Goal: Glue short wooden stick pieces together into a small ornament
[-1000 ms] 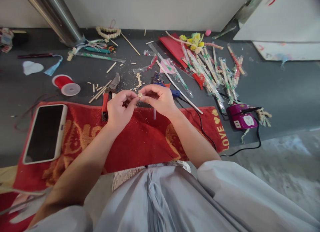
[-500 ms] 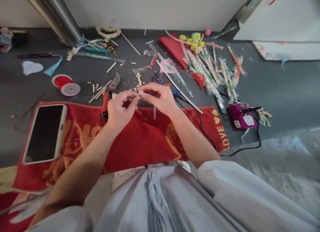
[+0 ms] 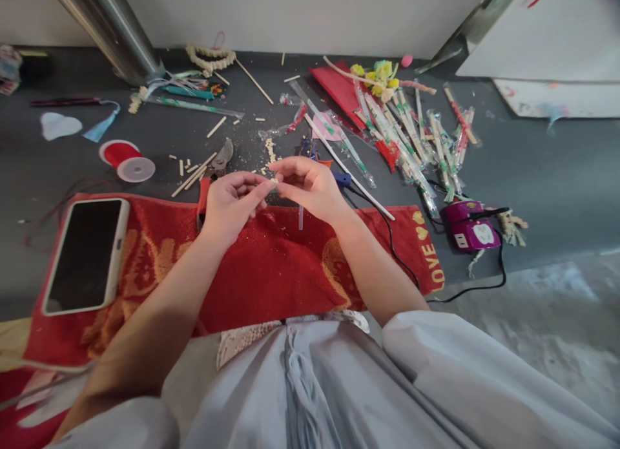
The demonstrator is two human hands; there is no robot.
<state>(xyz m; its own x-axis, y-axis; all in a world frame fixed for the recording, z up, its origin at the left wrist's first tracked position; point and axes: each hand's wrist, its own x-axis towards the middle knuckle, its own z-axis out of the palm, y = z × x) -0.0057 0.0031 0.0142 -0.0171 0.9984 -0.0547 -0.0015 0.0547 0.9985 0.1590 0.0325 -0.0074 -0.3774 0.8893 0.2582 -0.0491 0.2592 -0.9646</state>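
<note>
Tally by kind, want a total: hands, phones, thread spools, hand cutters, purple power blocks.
Left hand and right hand: 2
Phone: 1
Spool of red thread: 1
Hand cutter: 1
Purple power block: 1
Total: 6

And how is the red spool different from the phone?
The spool has round ends, but the phone is a flat rectangle. The spool is red and whitish, while the phone has a black front and pale edges. The spool sits on the dark table; the phone lies on the red towel.
</note>
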